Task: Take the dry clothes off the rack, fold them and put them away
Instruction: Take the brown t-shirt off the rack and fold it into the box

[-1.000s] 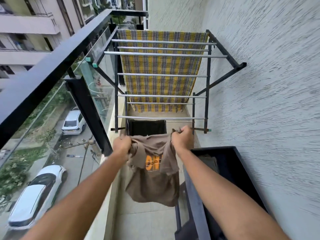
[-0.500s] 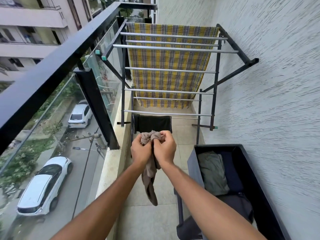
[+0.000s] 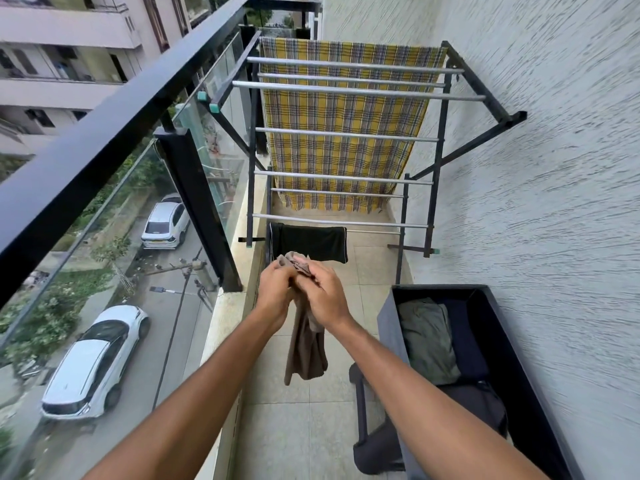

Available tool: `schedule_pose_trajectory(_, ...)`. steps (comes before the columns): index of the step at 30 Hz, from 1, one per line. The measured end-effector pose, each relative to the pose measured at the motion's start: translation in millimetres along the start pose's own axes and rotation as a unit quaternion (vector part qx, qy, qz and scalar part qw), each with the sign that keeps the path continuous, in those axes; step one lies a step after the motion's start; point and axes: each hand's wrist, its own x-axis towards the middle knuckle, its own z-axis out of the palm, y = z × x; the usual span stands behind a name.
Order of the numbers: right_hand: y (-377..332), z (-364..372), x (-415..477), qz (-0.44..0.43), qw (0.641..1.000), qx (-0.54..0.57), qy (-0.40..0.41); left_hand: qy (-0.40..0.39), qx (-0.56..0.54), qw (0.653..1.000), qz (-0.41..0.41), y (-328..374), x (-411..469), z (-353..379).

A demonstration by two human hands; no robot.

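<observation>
My left hand (image 3: 275,289) and my right hand (image 3: 323,294) are pressed together in front of me, both gripping the top of a brown t-shirt (image 3: 306,348) folded lengthwise, which hangs down below them. Ahead stands the black drying rack (image 3: 346,133) with silver rails. A yellow plaid cloth (image 3: 343,140) hangs over its far side. A black garment (image 3: 308,242) hangs on the lowest near rail. To my right a dark fabric bin (image 3: 388,327) holds a folded olive-green garment (image 3: 427,337) and dark clothes.
A black railing (image 3: 114,109) with glass panels runs along the left, with the street and parked cars far below. A rough white wall (image 3: 554,202) closes the right side. The tiled balcony floor (image 3: 304,427) is narrow between them.
A second ago my hands held the brown t-shirt spread apart by its shoulders. They came together, folding it in half lengthwise. Since then they stay joined, and the view has shifted slightly.
</observation>
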Motion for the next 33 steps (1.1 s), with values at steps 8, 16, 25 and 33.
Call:
schedule_pose_trajectory(8, 10, -31, 20, 0.012, 0.998, -0.068, -0.008, -0.084, 0.066, 0.994, -0.002, 13, 2, -20)
schedule_pose_trajectory(16, -5, -68, 27, 0.212, 0.898, 0.383, -0.036, -0.148, 0.159, 0.97, -0.111, -3, 24, -46)
schedule_pose_trajectory(25, 12, -81, 21, 0.264, 0.9, 0.342, 0.052, -0.159, 0.229, 0.96, 0.0, -4, 26, -9)
schedule_pose_trajectory(33, 9, -89, 5, 0.219, 0.971, 0.099, -0.021, -0.25, 0.445, 0.853, 0.113, 32, 27, 11)
